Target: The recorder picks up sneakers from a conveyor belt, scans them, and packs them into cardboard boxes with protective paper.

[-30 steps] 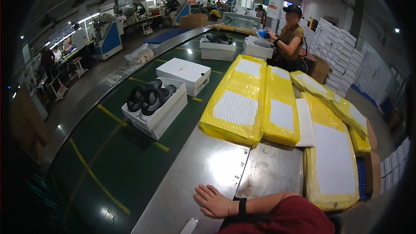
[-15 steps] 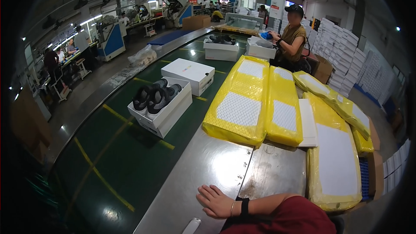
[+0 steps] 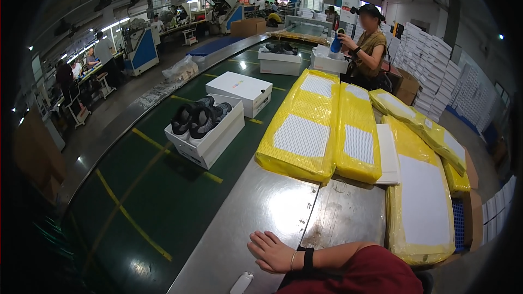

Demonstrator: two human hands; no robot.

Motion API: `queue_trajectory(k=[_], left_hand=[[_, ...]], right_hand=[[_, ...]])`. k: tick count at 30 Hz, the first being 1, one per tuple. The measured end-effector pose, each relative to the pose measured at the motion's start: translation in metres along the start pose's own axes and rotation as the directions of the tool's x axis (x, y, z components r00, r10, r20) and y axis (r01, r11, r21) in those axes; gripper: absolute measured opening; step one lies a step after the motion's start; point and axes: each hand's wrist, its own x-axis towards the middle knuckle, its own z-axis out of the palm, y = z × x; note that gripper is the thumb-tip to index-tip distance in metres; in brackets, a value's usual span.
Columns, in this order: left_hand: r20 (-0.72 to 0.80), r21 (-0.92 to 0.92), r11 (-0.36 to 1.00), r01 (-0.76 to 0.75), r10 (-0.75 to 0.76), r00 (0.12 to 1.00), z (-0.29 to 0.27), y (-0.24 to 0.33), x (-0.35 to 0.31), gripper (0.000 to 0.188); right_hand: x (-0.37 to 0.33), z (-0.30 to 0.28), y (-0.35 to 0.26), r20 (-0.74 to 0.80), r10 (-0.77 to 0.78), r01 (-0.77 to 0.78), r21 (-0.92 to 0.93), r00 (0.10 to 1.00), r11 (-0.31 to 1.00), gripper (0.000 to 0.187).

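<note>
My right hand [image 3: 271, 251] lies palm down on the bare metal tabletop [image 3: 261, 212], fingers spread, holding nothing. Close by it, at the lower edge, is a small white object [image 3: 241, 283], partly cut off. My left hand is out of the picture. Ahead and to the left, an open white shoebox [image 3: 218, 140] stands on the green conveyor belt [image 3: 147, 185] with a pair of dark grey sneakers [image 3: 200, 122] in it. A closed white shoebox [image 3: 239, 91] touches its far side.
Yellow-wrapped packs [image 3: 297, 130] with white sheets cover the table to my right. Farther along the belt stand another open box with shoes [image 3: 279, 61] and one with paper [image 3: 328, 61]. A co-worker [image 3: 369, 46] there holds a blue shoe [image 3: 336, 42]. Stacked white boxes [image 3: 422, 65] rise behind.
The belt and its shoeboxes have shifted slightly away from me. The co-worker has raised the blue shoe and tipped it upright. My right hand rests in the same place.
</note>
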Motion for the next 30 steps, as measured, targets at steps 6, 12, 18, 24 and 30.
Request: queue_trajectory(k=[6,12,18,24,30], left_hand=[[0.007,0.026,1.000,-0.004,0.004,1.000,0.004,-0.003,-0.001,0.056],[0.016,0.049,0.999,0.010,-0.011,1.000,-0.011,0.005,0.021,0.057],[0.031,0.073,0.997,-0.003,0.001,1.000,-0.010,0.006,0.025,0.058],[0.020,0.085,0.996,-0.020,0.019,1.000,0.018,-0.008,-0.002,0.059],[-0.053,0.123,0.991,-0.054,0.061,0.997,0.042,-0.016,0.013,0.054]], right_hand=[[-0.001,0.000,0.000,0.015,0.011,-0.011,-0.006,1.000,1.000,0.053],[0.000,0.004,0.000,0.015,0.002,-0.002,-0.001,1.000,1.000,0.054],[0.000,0.004,0.002,0.008,0.016,-0.016,-0.003,1.000,1.000,0.054],[0.000,0.004,-0.004,0.007,0.004,-0.004,-0.005,1.000,1.000,0.054],[0.000,0.008,-0.001,0.001,0.010,-0.010,-0.017,1.000,1.000,0.054]])
